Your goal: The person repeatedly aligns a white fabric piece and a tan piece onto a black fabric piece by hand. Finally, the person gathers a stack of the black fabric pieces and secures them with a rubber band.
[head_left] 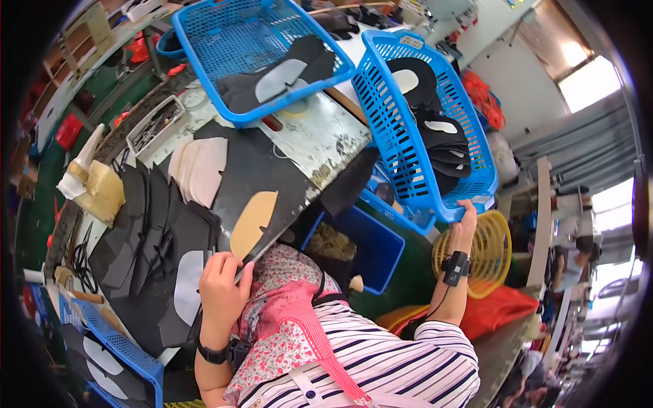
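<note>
Beside the table (325,139), right hand (464,226) grips 1 blue basket (398,139), left hand (222,285) curls, hold unclear.

Right hand (463,229) holding blue basket (390,126), left hand (223,285) beside tan piece (252,224)

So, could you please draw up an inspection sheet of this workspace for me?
Surface: worktable, partly covered by a dark mat; the bare light tabletop is stained.
Job's things: slotted blue basket containing black cut pieces; tan cut piece near the table edge; pinkish cut pieces stacked on the table.
Clutter: white tray of small items, too small to identify.
Hands: right hand grips the slotted basket's near rim; left hand is at the tan piece's lower end, grip unclear.
Cables: thin black cable at the right wrist device.
Surroundings: yellow basket, red sack, other people in the background.
</note>
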### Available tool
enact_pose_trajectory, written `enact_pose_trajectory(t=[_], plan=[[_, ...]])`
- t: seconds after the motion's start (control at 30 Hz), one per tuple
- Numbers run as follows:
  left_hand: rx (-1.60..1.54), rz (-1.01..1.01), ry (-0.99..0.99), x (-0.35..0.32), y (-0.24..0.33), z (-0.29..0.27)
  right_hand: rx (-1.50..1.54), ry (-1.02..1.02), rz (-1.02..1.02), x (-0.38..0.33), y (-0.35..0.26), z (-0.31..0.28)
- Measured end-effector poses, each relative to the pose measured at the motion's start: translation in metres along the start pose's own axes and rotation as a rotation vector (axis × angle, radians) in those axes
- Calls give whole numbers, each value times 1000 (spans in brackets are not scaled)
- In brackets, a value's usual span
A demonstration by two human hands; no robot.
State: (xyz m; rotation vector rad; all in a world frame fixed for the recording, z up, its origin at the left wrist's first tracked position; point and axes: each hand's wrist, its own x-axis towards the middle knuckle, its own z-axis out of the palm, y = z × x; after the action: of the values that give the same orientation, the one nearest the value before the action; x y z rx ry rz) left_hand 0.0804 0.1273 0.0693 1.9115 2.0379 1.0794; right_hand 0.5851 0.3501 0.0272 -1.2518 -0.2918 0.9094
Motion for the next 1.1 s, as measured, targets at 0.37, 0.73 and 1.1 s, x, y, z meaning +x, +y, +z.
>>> enact_pose_trajectory(t=[0.37,0.73,1.1], plan=[[-201,203,-252,0,26,15,101,82,144,-109,62,-189],[-243,264,-373,2,43,30,-388,129,64,-162,199,-302],[-215,216,-406,-1,33,37,-1735,-412,-790,-155,132,-179]])
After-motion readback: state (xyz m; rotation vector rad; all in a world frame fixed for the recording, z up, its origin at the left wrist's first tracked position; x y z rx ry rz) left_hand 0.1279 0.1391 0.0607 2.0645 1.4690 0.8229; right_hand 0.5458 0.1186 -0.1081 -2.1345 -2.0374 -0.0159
